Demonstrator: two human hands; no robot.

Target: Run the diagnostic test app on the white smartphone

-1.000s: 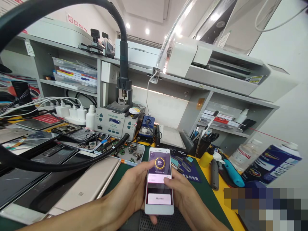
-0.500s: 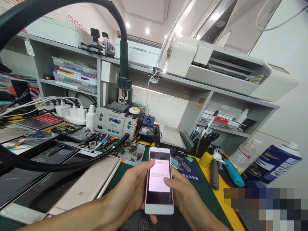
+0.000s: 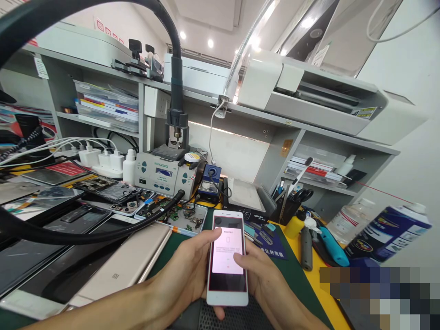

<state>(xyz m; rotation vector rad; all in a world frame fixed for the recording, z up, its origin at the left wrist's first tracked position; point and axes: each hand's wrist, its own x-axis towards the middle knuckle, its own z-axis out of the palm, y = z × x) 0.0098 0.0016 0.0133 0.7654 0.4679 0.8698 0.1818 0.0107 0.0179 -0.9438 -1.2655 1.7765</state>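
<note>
A white smartphone (image 3: 227,298) is held upright between both hands, its screen lit with a pale pink dialog box on a dark background. My left hand (image 3: 194,261) wraps the phone's left edge, the thumb resting on the upper left of the screen and a fingertip showing under the bottom edge. My right hand (image 3: 261,270) grips the right edge, with its thumb over the middle right of the screen. Most of the fingers are hidden behind the phone. Below it lies a black perforated surface (image 3: 237,318) on a green mat (image 3: 295,279).
Several phones, including a gold one (image 3: 118,270), lie at left, under a thick black hose (image 3: 103,239). Behind are a tray of parts (image 3: 192,220) and a hot air station (image 3: 161,174). Right stand a yellow bottle (image 3: 294,227), a turquoise-handled tool (image 3: 333,247) and a spray can (image 3: 388,233).
</note>
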